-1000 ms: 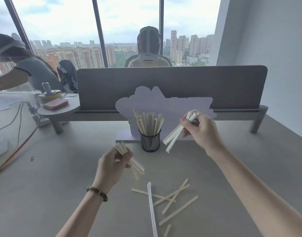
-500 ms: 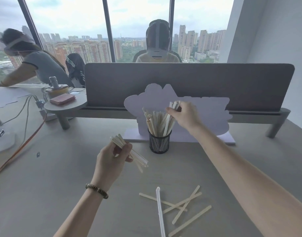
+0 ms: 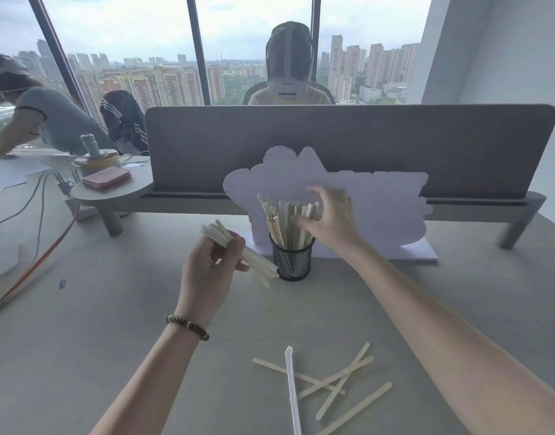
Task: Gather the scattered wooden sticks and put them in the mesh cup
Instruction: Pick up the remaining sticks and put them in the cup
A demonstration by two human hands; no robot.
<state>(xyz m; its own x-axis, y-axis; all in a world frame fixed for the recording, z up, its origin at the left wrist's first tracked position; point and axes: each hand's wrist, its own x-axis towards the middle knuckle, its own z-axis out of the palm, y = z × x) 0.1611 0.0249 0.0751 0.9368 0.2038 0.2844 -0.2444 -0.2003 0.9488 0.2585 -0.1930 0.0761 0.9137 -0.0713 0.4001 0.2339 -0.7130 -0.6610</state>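
Observation:
The black mesh cup (image 3: 292, 262) stands mid-desk, packed with upright wooden sticks (image 3: 281, 221). My right hand (image 3: 331, 216) hovers at the tops of those sticks with loosely spread fingers, the thumb touching them; the hand is blurred. To the cup's left, my left hand (image 3: 207, 277) grips a bundle of sticks (image 3: 254, 259) slanting down toward the cup's base. Several loose sticks (image 3: 336, 378) lie crossed on the desk near me, with a long white wrapped stick (image 3: 292, 394) among them.
A lilac cut-out board (image 3: 380, 208) stands right behind the cup, before a grey desk divider (image 3: 364, 146). A round shelf (image 3: 113, 193) at left carries a pink case (image 3: 106, 178). Cables (image 3: 34, 265) run along the left. Two people sit beyond the divider.
My right hand carried its sticks left to the cup, set them in, and its fingers have loosened. My left hand has kept its bundle and drifted slightly toward the cup.

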